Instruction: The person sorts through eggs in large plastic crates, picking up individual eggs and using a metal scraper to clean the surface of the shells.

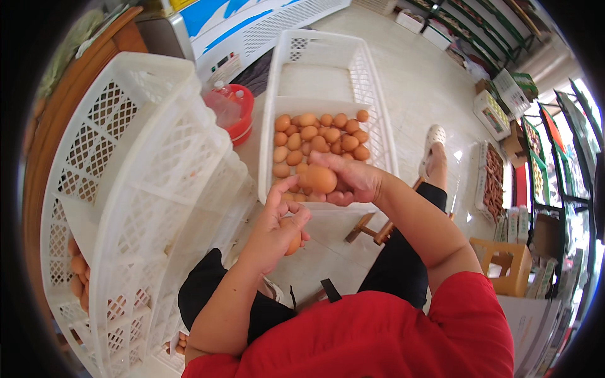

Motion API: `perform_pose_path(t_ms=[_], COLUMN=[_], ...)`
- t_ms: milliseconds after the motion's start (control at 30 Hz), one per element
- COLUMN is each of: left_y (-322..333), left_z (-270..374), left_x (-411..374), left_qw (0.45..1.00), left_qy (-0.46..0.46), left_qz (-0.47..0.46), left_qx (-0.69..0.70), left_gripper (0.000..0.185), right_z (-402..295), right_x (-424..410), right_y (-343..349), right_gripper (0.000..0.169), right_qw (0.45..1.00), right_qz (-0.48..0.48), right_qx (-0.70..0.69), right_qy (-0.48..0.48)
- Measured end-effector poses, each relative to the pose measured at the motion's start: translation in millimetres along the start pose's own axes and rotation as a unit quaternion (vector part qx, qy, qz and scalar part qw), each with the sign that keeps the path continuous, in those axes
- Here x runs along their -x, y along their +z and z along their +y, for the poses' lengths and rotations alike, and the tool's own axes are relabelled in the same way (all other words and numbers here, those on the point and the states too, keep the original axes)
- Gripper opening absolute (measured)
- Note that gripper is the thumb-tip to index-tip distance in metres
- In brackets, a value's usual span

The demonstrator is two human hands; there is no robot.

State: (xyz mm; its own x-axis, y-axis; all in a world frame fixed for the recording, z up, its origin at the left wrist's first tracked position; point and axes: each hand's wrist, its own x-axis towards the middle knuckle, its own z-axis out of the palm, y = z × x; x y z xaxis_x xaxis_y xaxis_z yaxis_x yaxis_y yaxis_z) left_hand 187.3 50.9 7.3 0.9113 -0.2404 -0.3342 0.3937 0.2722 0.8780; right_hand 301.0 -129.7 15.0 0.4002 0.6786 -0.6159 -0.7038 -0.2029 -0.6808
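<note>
My right hand (357,182) grips a brown egg (322,179) above the near end of a white plastic crate (386,156). Closer to me, my left hand (272,236) curls around another brown egg (293,242), which its fingers partly cover. The left index finger reaches up close to the egg in my right hand; whether it touches is unclear. Many loose brown eggs (309,133) lie in the crate's near compartment, some hidden behind my hands. A white divider (321,103) separates them from the bare far compartment.
Tall white lattice crates (156,156) stand at my left, with eggs (78,269) inside. A red bucket (243,127) holding plastic bottles sits behind them. A wooden stool (364,229) is by my leg. At right are a yellow plastic stool (508,262) and produce shelves (562,165).
</note>
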Motion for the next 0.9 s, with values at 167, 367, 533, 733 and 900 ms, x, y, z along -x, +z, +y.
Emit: perform_pose_path(t_ms=[167, 367, 533, 733, 900], left_y=[30, 55, 80, 88, 78], left_z=[-17, -63, -87, -102, -96], left_x=[9, 35, 57, 83, 107], left_qw=[0.973, 0.950, 0.969, 0.965, 0.973], left_qy=[0.009, 0.048, -0.039, -0.005, 0.028], left_qz=[-0.148, -0.230, -0.237, -0.235, -0.198], left_qx=[-0.178, -0.207, 0.056, 0.118, 0.118], left_gripper=[0.055, 0.057, 0.060, 0.059, 0.062], right_z=[55, 120, 196, 379, 376], right_x=[57, 114, 160, 153, 156], right_y=[21, 42, -25, -214, -224], right_gripper=[0.058, 0.064, 0.037, 0.029, 0.021], right_qw=[0.941, 0.915, 0.804, 0.358, 0.663], right_qz=[0.042, 0.193, 0.470, 0.915, 0.727], right_qx=[0.325, 0.326, 0.121, 0.186, -0.135], right_qy=[-0.081, -0.139, -0.342, 0.013, -0.121])
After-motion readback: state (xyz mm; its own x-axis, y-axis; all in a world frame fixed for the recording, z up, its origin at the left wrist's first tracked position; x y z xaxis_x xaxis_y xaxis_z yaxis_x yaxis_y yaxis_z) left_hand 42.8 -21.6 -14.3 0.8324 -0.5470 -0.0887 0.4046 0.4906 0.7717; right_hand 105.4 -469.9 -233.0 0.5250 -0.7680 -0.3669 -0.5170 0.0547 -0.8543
